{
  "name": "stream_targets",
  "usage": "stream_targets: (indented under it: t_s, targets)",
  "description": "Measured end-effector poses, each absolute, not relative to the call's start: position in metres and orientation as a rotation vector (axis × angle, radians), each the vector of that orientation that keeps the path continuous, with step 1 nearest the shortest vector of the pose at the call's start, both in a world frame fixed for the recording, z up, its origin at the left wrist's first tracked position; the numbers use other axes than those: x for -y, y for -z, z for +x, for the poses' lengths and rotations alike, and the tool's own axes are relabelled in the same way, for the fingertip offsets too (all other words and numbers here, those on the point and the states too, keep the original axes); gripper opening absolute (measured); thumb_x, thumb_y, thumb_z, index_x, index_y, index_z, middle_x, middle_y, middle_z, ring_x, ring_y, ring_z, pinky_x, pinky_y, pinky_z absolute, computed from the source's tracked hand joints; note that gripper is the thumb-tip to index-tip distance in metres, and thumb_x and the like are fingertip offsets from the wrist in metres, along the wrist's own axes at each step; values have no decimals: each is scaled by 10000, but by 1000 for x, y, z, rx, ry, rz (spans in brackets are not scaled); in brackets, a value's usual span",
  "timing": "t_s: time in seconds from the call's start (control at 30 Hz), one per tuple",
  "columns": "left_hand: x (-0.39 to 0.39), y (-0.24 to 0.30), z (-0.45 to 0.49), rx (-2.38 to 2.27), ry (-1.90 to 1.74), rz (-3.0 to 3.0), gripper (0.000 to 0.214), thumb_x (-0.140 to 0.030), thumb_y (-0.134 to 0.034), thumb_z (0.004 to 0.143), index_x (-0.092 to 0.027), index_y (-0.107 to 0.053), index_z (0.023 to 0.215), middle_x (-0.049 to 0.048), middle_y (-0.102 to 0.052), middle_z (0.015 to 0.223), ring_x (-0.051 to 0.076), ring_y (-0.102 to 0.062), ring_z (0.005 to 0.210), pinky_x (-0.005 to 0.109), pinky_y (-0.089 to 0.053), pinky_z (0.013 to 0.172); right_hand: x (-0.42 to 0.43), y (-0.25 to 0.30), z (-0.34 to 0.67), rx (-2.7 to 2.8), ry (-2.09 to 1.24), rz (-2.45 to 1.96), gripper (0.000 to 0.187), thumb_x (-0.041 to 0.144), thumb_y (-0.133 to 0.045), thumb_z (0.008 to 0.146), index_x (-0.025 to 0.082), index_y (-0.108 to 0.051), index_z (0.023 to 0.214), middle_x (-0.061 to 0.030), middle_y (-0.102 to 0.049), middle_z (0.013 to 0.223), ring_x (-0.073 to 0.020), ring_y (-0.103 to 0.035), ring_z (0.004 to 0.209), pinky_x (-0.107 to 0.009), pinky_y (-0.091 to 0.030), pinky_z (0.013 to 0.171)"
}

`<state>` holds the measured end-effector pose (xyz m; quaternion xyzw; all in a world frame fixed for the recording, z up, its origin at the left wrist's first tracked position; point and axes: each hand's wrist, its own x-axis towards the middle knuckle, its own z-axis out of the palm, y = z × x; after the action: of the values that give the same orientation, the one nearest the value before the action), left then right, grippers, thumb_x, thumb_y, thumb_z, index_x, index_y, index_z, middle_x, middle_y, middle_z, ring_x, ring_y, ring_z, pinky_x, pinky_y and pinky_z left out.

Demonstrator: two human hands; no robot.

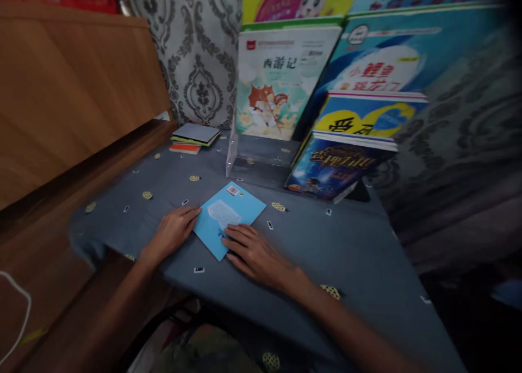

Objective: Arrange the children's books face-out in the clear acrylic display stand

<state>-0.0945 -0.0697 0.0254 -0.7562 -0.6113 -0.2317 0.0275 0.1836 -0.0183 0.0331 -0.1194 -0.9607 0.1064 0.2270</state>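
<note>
A light blue book (pixel 248 205) lies on the patterned cloth, turned at an angle, its barcode at the far corner and a pale text patch in the middle. At its left corner rest the fingertips of my left hand (pixel 175 229), the fingers stretched out and close together. My right hand (pixel 255 253) lies palm down over the book's near right edge, fingers extended and slightly apart. Neither hand appears to grip the book, though the undersides of both are hidden.
A clear stand (pixel 259 163) at the back holds an illustrated book (pixel 281 79). More books, including a dark blue one (pixel 330 166), stand to its right. A small book stack (pixel 198 134) lies at back left. A wooden panel (pixel 81 95) borders the grey tablecloth (pixel 326 242).
</note>
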Motion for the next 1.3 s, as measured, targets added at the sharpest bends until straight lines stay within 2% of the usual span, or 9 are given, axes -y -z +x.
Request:
stream_targets:
  t_s: [0.13,0.3,0.43,0.6,0.73,0.9,1.1,1.3]
  targets:
    - [77,-20,-96,1949,799,-2264,329,-310,-425,1028,-225,-700,1186,73,-737,1180,224,-688,1103,403,-568,977,21,-32,170,2680,-331,-299,328,293,-548,1000,154,-649,1280,-165,-656,1347,-289,-555,1331,-505,-465,1114]
    - [80,-19,-97,2014,948,-2224,249,-225,-478,1003,-192,-710,1086,78,-737,1138,210,-680,1081,392,-529,1016,21,-36,143,2742,-340,-290,367,302,-540,1009,138,-630,1325,-170,-630,1387,-296,-522,1367,-526,-445,1130]
    - [80,-18,-98,2050,1008,-2216,205,-193,-510,988,-183,-709,1037,78,-737,1096,213,-673,1051,381,-534,970,18,-40,116,2792,-328,-273,408,314,-530,1014,97,-604,1353,-182,-591,1432,-302,-496,1389,-511,-421,1155]
    - [80,-18,-98,2049,1034,-2233,205,-183,-496,996,-173,-699,1032,76,-734,1067,207,-659,1014,378,-528,942,18,-37,97,2790,-288,-313,385,280,-538,1005,110,-615,1342,-185,-594,1426,-309,-522,1359,-523,-441,1136]
    - [80,-18,-98,2060,1025,-2226,205,-183,-495,995,-177,-697,1029,72,-730,1061,209,-654,1023,386,-524,945,22,-34,104,2749,-283,-308,351,259,-545,1000,108,-646,1300,-181,-623,1390,-304,-545,1331,-516,-462,1119]
    - [82,-21,-97,2072,990,-2241,198,-185,-499,993,-174,-692,1038,77,-724,1089,218,-650,1045,401,-519,960,31,-32,131,2709,-254,-318,310,244,-516,1012,159,-666,1270,-154,-656,1349,-279,-560,1321,-512,-496,1079]
    - [84,-22,-92,2150,920,-2193,203,-167,-486,981,-165,-685,1023,94,-709,1139,233,-633,1096,414,-512,982,46,-32,164,2702,-237,-360,312,226,-501,1013,166,-658,1276,-147,-663,1342,-270,-566,1319,-523,-480,1087]
    - [87,-28,-83,2243,1021,-2147,172,-187,-507,950,-179,-675,988,83,-716,1114,235,-643,1073,423,-490,1006,56,-31,176,2703,-233,-393,317,225,-483,1018,158,-628,1292,-151,-656,1347,-273,-562,1322,-519,-470,1090]
